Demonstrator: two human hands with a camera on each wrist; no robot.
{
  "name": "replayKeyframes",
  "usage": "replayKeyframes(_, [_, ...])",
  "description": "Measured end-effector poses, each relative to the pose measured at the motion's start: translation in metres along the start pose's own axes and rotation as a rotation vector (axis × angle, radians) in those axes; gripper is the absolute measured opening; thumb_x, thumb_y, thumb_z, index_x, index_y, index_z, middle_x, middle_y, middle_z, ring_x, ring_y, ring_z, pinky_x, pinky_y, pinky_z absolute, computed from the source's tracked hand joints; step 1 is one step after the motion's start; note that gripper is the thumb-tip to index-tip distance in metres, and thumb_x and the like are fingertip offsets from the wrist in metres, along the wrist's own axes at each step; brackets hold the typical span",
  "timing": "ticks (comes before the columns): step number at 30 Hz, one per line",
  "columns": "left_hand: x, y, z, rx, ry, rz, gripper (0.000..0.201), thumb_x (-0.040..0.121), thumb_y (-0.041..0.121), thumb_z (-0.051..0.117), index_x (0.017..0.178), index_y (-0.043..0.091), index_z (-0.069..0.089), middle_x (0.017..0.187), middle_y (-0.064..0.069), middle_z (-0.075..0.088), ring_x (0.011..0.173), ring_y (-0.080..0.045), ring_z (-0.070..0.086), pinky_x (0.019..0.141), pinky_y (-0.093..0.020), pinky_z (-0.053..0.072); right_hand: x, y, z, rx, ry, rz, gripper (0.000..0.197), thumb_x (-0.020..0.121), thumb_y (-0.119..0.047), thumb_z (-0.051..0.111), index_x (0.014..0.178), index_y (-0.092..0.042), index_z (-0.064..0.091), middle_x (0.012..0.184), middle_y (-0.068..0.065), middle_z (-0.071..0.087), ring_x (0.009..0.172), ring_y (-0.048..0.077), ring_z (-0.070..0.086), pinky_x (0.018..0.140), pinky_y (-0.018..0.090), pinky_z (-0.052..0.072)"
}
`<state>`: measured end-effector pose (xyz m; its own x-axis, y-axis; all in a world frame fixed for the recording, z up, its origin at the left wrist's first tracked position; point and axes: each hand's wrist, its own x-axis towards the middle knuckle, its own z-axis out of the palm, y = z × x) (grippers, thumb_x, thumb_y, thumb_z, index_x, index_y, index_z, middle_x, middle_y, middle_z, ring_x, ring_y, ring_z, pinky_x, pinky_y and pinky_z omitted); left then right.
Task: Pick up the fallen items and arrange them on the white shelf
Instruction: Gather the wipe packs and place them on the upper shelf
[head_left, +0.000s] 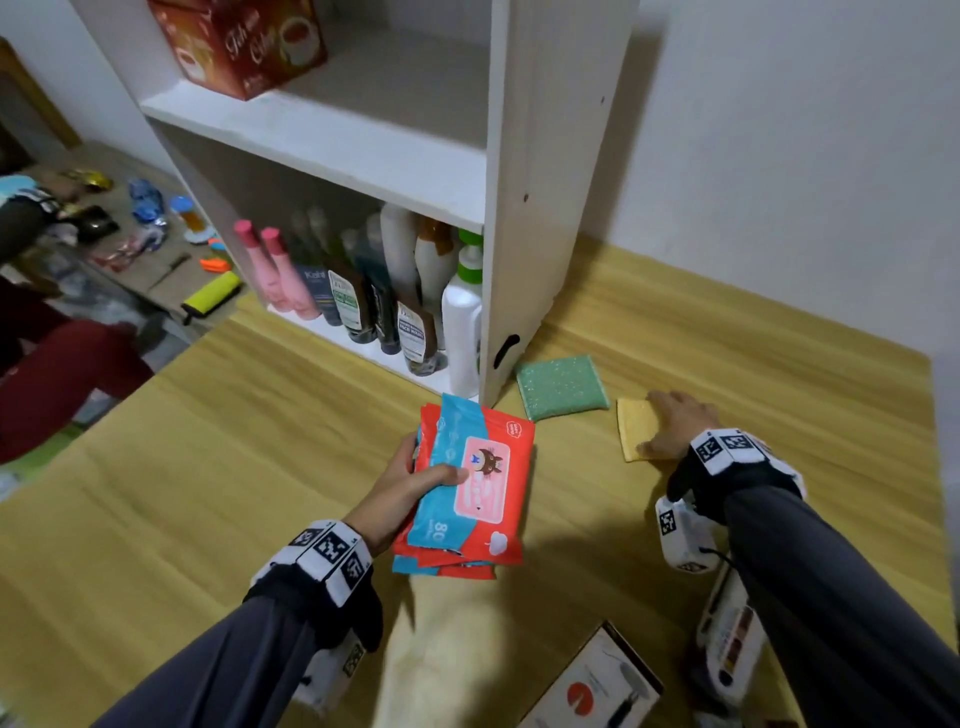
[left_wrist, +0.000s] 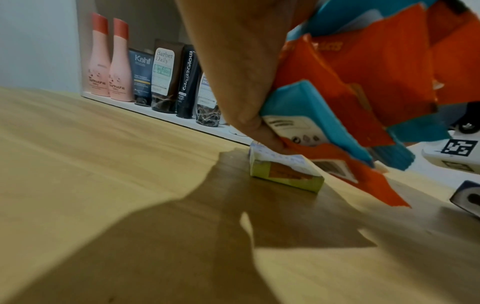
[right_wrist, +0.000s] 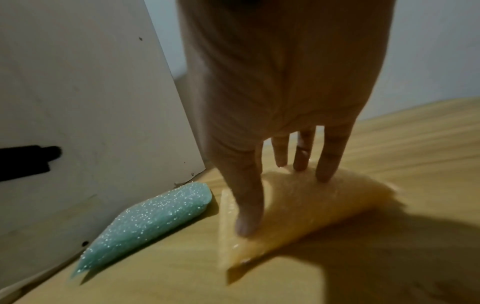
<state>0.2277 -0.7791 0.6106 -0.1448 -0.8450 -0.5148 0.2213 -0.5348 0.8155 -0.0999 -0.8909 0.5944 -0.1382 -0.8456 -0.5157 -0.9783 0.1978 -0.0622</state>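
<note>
- It looked like a room in a home: a white shelf (head_left: 519, 208) stood on a wood-patterned floor (head_left: 208, 441) against a plain wall (head_left: 805, 156).
- Toiletry bottles (head_left: 363, 291) (shampoo, face wash) filled its lowest level.

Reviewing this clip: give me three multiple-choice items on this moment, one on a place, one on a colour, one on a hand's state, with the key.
1. Where does the green sponge lie?
A. On the floor beside the white shelf's side panel
B. On the top shelf board
C. In the left hand

2. What colour is the sponge under the right hand?
A. Pink
B. Yellow
C. Blue

3. What is the left hand doing?
A. Hanging idle
B. Pressing on a bottle
C. Gripping a stack of wipe packs

Key: 1 A, it lies by the panel's foot; 2 B, the yellow sponge lies under the fingers; 3 C, the thumb lies over the top pack.
</note>
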Motion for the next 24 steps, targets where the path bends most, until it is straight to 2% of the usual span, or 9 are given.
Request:
replayKeyframes(5, [0.011, 0.006, 0.013, -0.011, -0.048, 0.005, 0.063, 0.060, 0.013, 0.072, 0.118, 0.015, 0.048, 0.097, -0.012, 0.069, 0.071, -0.023, 0.071, 0.055, -0.031, 0.056, -0.023, 0.009, 0.008, 0.061, -0.033, 0.094, 0.094, 0.060, -0.064, 0.074, 0.139, -0.024, 0.041, 0.137, 0.009, 0.043, 0.128, 0.033, 0.039, 0.105, 0.042, 0.037])
replayKeyframes(8, [0.013, 0.009, 0.018, -0.024, -0.074, -0.009, 0.051, 0.063, 0.012, 0.068, 0.110, 0.019, 0.050, 0.092, -0.009, 0.070, 0.068, -0.022, 0.071, 0.053, -0.030, 0.056, -0.038, 0.004, 0.004, -0.008, 0.093, 0.061, 0.077, 0.070, -0.062, 0.067, 0.134, -0.025, 0.047, 0.138, 0.004, 0.047, 0.130, 0.029, 0.036, 0.104, 0.044, 0.031])
replayKeyframes(10, [0.013, 0.011, 0.017, -0.021, -0.083, -0.011, 0.052, 0.063, 0.012, 0.067, 0.111, 0.018, 0.049, 0.094, -0.011, 0.068, 0.068, -0.021, 0.071, 0.053, -0.030, 0.056, -0.041, -0.006, -0.003, 0.127, 0.161, -0.017, 0.064, 0.076, -0.054, 0.067, 0.130, -0.023, 0.051, 0.137, 0.003, 0.050, 0.130, 0.027, 0.040, 0.101, 0.041, 0.033])
replayKeyframes(13, [0.012, 0.012, 0.010, -0.016, -0.070, -0.007, 0.058, 0.061, 0.013, 0.070, 0.115, 0.013, 0.047, 0.095, -0.013, 0.068, 0.068, -0.022, 0.071, 0.054, -0.030, 0.056, -0.033, -0.028, -0.016, 0.555, 0.076, -0.196, 0.045, 0.079, -0.040, 0.070, 0.113, -0.014, 0.058, 0.115, 0.007, 0.064, 0.108, 0.026, 0.059, 0.070, 0.027, 0.043])
replayKeyframes(14, [0.011, 0.013, 0.006, -0.011, -0.064, -0.005, 0.064, 0.058, 0.014, 0.074, 0.116, 0.012, 0.047, 0.095, -0.013, 0.068, 0.069, -0.023, 0.071, 0.054, -0.031, 0.056, -0.030, -0.038, -0.019, 0.626, 0.042, -0.221, 0.041, 0.081, -0.038, 0.069, 0.112, -0.014, 0.058, 0.112, 0.006, 0.064, 0.104, 0.025, 0.061, 0.068, 0.026, 0.043])
replayKeyframes(17, [0.010, 0.015, -0.010, -0.004, -0.027, 0.000, 0.079, 0.046, 0.022, 0.079, 0.117, 0.011, 0.047, 0.095, -0.014, 0.069, 0.070, -0.027, 0.071, 0.055, -0.033, 0.056, -0.011, -0.069, -0.019, 0.717, 0.093, -0.192, 0.047, 0.086, -0.039, 0.062, 0.123, -0.011, 0.052, 0.120, 0.007, 0.060, 0.110, 0.028, 0.057, 0.086, 0.032, 0.045])
replayKeyframes(20, [0.008, 0.018, -0.027, -0.042, 0.020, 0.021, 0.079, 0.045, 0.023, 0.078, 0.117, 0.013, 0.048, 0.094, -0.014, 0.069, 0.069, -0.026, 0.070, 0.055, -0.034, 0.056, 0.012, -0.091, -0.008, 0.635, 0.199, -0.093, 0.054, 0.087, -0.044, 0.057, 0.128, -0.010, 0.049, 0.132, 0.016, 0.053, 0.123, 0.034, 0.046, 0.101, 0.041, 0.037])
replayKeyframes(22, [0.007, 0.020, -0.038, -0.063, 0.041, 0.037, 0.077, 0.046, 0.023, 0.078, 0.117, 0.015, 0.049, 0.094, -0.013, 0.069, 0.069, -0.026, 0.070, 0.055, -0.034, 0.056, 0.020, -0.097, -0.002, 0.606, 0.172, 0.002, 0.067, 0.083, -0.049, 0.060, 0.136, -0.013, 0.041, 0.139, 0.016, 0.045, 0.130, 0.036, 0.038, 0.107, 0.042, 0.032])
replayKeyframes(24, [0.007, 0.021, -0.046, -0.074, 0.055, 0.047, 0.077, 0.047, 0.023, 0.078, 0.118, 0.015, 0.049, 0.095, -0.013, 0.069, 0.069, -0.026, 0.070, 0.055, -0.034, 0.056, 0.023, -0.099, 0.005, 0.664, 0.113, 0.069, 0.080, 0.074, -0.055, 0.068, 0.136, -0.015, 0.038, 0.138, 0.016, 0.045, 0.128, 0.036, 0.041, 0.105, 0.044, 0.037])
